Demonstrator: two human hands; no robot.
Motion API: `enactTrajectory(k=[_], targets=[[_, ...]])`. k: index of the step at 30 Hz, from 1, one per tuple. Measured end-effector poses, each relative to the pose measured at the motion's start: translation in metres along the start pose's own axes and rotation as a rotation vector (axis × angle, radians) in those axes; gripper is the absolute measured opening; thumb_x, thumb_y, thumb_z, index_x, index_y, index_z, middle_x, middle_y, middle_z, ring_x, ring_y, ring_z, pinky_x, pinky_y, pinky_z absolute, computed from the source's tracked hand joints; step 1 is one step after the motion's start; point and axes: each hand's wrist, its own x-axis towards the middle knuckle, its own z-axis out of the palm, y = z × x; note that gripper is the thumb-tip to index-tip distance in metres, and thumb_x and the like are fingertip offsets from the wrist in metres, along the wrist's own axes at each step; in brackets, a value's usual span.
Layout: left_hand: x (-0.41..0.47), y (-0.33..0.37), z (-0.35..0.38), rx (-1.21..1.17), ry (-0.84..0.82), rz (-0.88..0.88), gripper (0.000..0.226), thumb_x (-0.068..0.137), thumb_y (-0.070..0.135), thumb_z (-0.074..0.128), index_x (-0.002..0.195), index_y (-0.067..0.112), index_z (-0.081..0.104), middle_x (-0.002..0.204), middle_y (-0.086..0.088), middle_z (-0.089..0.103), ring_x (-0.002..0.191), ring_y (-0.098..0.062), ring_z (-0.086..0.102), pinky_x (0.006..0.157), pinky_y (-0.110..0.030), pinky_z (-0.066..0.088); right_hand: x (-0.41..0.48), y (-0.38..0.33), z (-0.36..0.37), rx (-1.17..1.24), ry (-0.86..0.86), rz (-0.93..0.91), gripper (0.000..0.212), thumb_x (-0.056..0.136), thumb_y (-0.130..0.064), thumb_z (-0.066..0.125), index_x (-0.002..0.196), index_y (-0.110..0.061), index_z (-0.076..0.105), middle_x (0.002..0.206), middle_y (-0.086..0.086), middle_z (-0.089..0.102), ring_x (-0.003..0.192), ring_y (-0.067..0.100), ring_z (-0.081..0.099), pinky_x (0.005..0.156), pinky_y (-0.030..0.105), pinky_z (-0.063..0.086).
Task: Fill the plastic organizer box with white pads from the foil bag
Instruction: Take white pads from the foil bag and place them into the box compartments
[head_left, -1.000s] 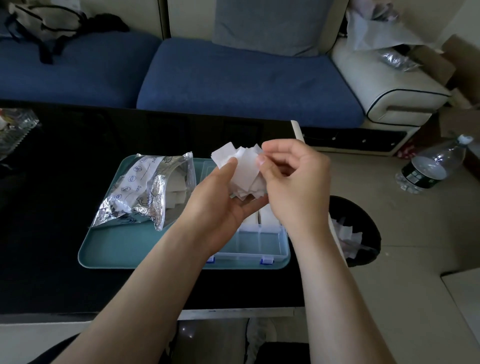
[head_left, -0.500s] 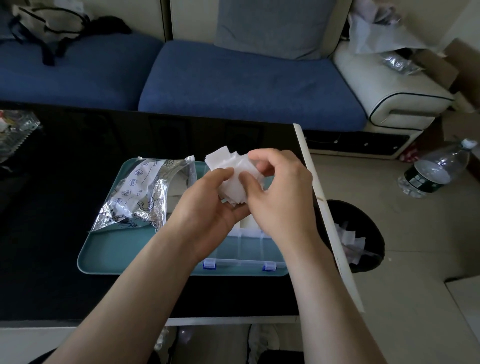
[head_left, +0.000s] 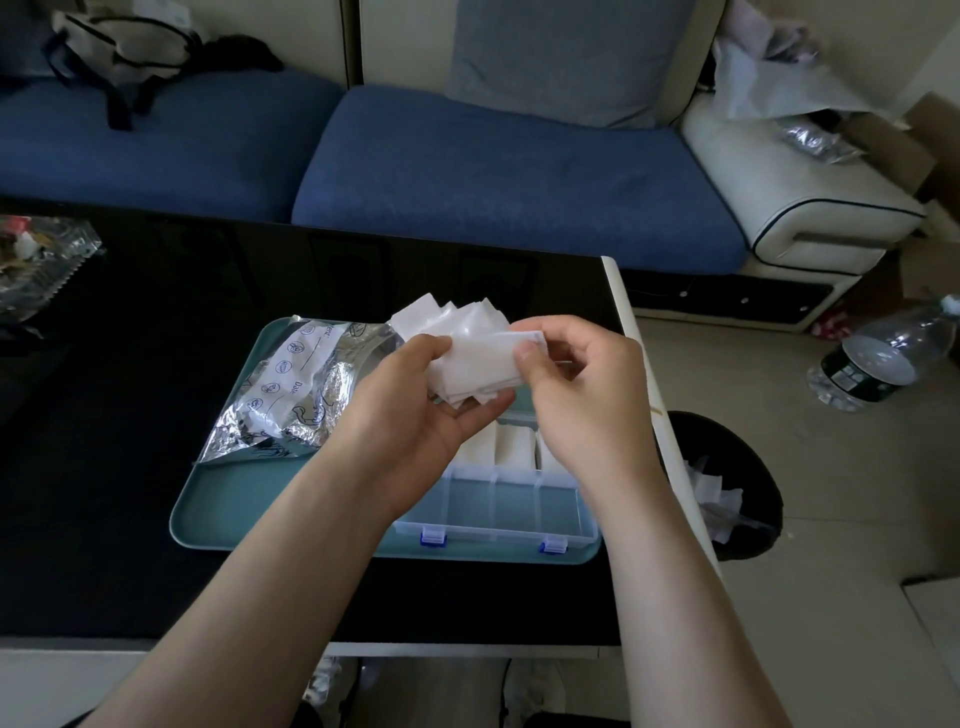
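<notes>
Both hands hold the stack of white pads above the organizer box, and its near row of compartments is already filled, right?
No. The head view shows the near row of the organizer box empty; the loaded pads sit in the row behind. The left hand and right hand do hold the stack of white pads above it.

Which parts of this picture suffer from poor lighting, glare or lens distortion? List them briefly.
Head view: the black table is underexposed, almost featureless; the foil bag throws bright glints; the white pads look nearly washed out; the table's white edge bows, wide-angle distortion.
</notes>
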Motion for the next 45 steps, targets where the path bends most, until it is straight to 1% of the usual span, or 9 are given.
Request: enactTrajectory(k=[6,14,18,23,26,29,35,40,45], targets=[[0.001,0.002,-0.001,-0.009,-0.02,0.003,0.023,0.107,0.011,0.053,0.127,0.001,0.06,0.125,-0.025,0.071,0.105,-0.037,0.076,0.088,-0.053,0.064,0.001,-0.001,0.0,0.036,-0.017,0.057,0.023,0.102,-0.014,0.064,0.113,-0.03,0.076,0.109,-0.012,0.074,0.103,0.008,0.068,0.075,0.013,0.051],[0.002,0.001,0.0,0.076,-0.086,0.034,0.036,0.108,0.022,0.058,0.135,-0.002,0.06,0.123,-0.023,0.074,0.114,-0.037,0.073,0.105,-0.052,0.055,-0.002,-0.005,0.002,-0.003,-0.113,0.007,0.022,0.102,-0.012,0.066,0.11,-0.028,0.078,0.101,-0.009,0.075,0.084,0.002,0.069,0.062,0.008,0.049],[0.002,0.002,-0.002,0.076,-0.047,0.052,0.028,0.109,0.017,0.055,0.129,0.0,0.063,0.116,-0.019,0.077,0.107,-0.032,0.076,0.094,-0.05,0.062,-0.003,-0.008,-0.002,-0.012,-0.157,0.0,0.027,0.102,-0.006,0.063,0.103,-0.028,0.079,0.095,-0.011,0.075,0.081,-0.002,0.067,0.063,0.007,0.048],[0.004,0.006,-0.001,-0.023,0.001,0.015,0.028,0.107,0.016,0.058,0.131,0.003,0.062,0.117,-0.02,0.077,0.109,-0.034,0.076,0.097,-0.056,0.06,0.001,-0.008,-0.01,0.157,0.009,0.166,0.024,0.091,-0.004,0.066,0.086,-0.024,0.078,0.065,-0.021,0.068,0.064,-0.008,0.062,0.053,0.007,0.043],[0.002,0.007,-0.002,-0.045,-0.019,-0.012,0.032,0.105,0.016,0.056,0.135,0.005,0.062,0.121,-0.021,0.075,0.113,-0.037,0.073,0.095,-0.053,0.061,0.005,-0.005,-0.014,0.288,0.118,0.265,0.023,0.085,-0.001,0.069,0.091,-0.022,0.076,0.066,-0.02,0.07,0.066,-0.001,0.063,0.058,0.016,0.05],[0.002,0.006,-0.002,-0.029,-0.05,-0.029,0.034,0.106,0.019,0.053,0.136,0.006,0.062,0.124,-0.023,0.073,0.115,-0.041,0.072,0.099,-0.052,0.059,0.005,-0.008,-0.013,0.39,0.074,0.312,0.029,0.084,0.004,0.07,0.101,-0.02,0.075,0.076,-0.01,0.078,0.07,0.008,0.069,0.066,0.025,0.057],[0.002,0.003,-0.001,0.009,-0.09,-0.054,0.041,0.108,0.031,0.05,0.131,0.001,0.065,0.125,-0.024,0.072,0.124,-0.038,0.068,0.102,-0.054,0.057,0.0,-0.011,-0.012,0.26,-0.039,0.166,0.036,0.09,0.004,0.067,0.11,-0.024,0.076,0.084,-0.013,0.079,0.081,-0.006,0.071,0.062,0.009,0.05],[0.006,0.0,-0.003,0.045,-0.114,-0.086,0.039,0.108,0.024,0.049,0.136,0.0,0.061,0.132,-0.027,0.068,0.124,-0.039,0.068,0.103,-0.055,0.056,-0.003,-0.013,-0.008,0.103,-0.066,-0.019,0.038,0.095,-0.004,0.073,0.128,-0.023,0.069,0.096,-0.008,0.08,0.091,0.002,0.075,0.074,0.015,0.057],[0.006,0.001,-0.003,0.076,-0.127,-0.091,0.039,0.107,0.022,0.049,0.138,0.001,0.059,0.13,-0.025,0.07,0.122,-0.038,0.069,0.104,-0.055,0.056,-0.001,-0.011,-0.003,0.001,0.007,-0.091,0.049,0.088,-0.008,0.083,0.133,-0.022,0.067,0.104,-0.01,0.078,0.091,0.002,0.075,0.079,0.027,0.064]])
